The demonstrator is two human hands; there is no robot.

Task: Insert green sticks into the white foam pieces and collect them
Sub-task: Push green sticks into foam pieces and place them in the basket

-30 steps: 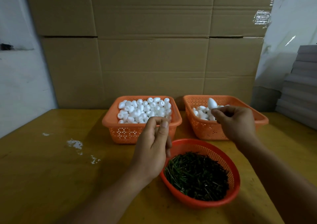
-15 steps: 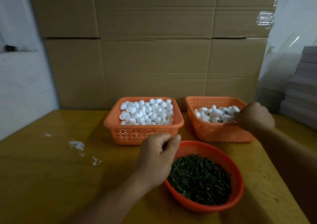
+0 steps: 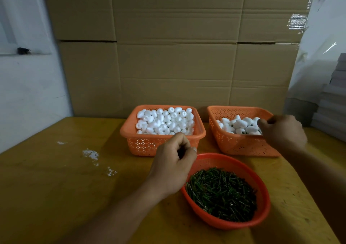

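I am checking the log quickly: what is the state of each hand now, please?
Left hand: fingers curled; whether the grip holds any green sticks cannot be told.
Right hand: curled at the right basket; contents cannot be told.

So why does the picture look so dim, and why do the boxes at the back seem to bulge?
Head view: dim light, so the table looks dull while the foam pieces glow bright. The wide lens bows the cardboard boxes. The tape catches glare. The right hand is slightly blurred.
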